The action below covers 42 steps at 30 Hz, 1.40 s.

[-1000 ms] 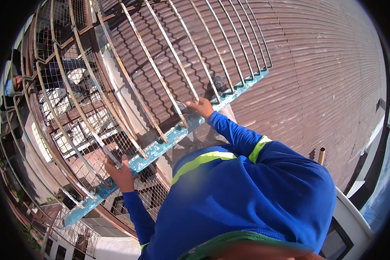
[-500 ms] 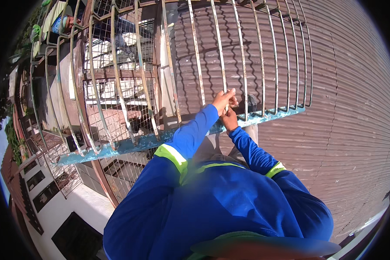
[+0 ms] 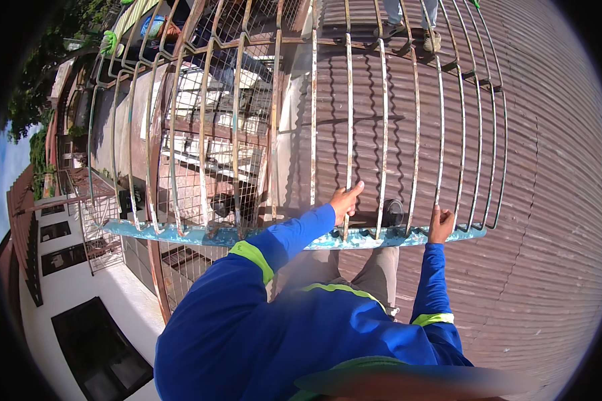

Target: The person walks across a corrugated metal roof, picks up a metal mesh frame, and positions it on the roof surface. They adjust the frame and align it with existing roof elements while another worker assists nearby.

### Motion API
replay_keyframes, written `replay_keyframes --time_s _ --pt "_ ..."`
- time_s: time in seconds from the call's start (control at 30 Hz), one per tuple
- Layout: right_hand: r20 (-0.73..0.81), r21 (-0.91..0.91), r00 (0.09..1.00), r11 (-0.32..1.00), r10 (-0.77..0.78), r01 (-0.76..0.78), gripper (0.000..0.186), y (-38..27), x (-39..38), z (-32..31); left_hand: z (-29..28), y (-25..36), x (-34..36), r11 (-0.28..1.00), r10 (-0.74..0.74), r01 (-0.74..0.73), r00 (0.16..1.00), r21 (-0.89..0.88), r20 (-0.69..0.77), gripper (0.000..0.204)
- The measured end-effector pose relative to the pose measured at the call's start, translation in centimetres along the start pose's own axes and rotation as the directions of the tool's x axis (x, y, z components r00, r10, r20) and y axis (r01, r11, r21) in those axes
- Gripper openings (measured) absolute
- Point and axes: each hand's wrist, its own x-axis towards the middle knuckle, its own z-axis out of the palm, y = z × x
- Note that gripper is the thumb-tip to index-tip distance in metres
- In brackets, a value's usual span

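Observation:
A long metal grille (image 3: 350, 127) of worn, rust-spotted bars spreads in front of me, bent at its far part. Its near edge is a flat rail (image 3: 294, 238) with peeling light-blue paint. Around one of the middle bars, just above the rail, my left hand (image 3: 344, 202) is closed with its thumb pointing away from me. Farther right, my right hand (image 3: 441, 224) closes on another bar close to the rail; its fingers are partly hidden. My shoe (image 3: 393, 212) shows between the bars.
Brown corrugated roofing (image 3: 542, 220) lies beneath and to the right. Left of it, wire mesh (image 3: 211, 144) covers a drop to a lower level. Another person's shoes (image 3: 432, 41) stand beyond the grille. A green-gloved hand (image 3: 109, 43) is at its far left corner. A white building (image 3: 124, 301) is lower left.
My right hand has left the spot beside my left hand and moved right to another bar. The blue rail now looks more level and nearer me. Another person's shoes have come into view.

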Motion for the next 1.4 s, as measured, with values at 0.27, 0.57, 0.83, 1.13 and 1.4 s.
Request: replay_keyframes --time_s 0.27,0.57,0.83,1.13,1.4 --pt "0.709 0.123 0.608 0.785 0.358 -0.607 0.041 3.5 3.3 -1.6 1.1 2.3 -3.3 0.990 -0.101 0.104 0.994 0.094 -0.038 0.053" --pt "0.719 0.086 0.574 0.769 0.393 -0.633 0.037 -4.2 4.4 -3.3 0.0 5.1 -4.4 0.996 -0.088 0.090 0.990 -0.009 0.110 0.051" --pt "0.756 0.038 0.498 0.731 0.425 -0.681 0.038 -8.1 6.2 -2.0 -0.2 5.4 -7.8 0.905 0.402 -0.372 0.907 0.207 -0.129 0.033" --pt "0.811 -0.004 0.432 0.743 0.394 -0.670 0.042 -7.4 6.4 -2.4 -9.1 -4.4 -16.0 0.469 0.872 0.234 0.029 0.852 -0.488 0.080" --pt "0.792 0.028 0.473 0.752 0.385 -0.658 0.039 -9.4 5.5 -3.3 -15.5 -6.7 -12.5 0.483 0.869 -0.200 -0.007 0.852 -0.494 0.018"
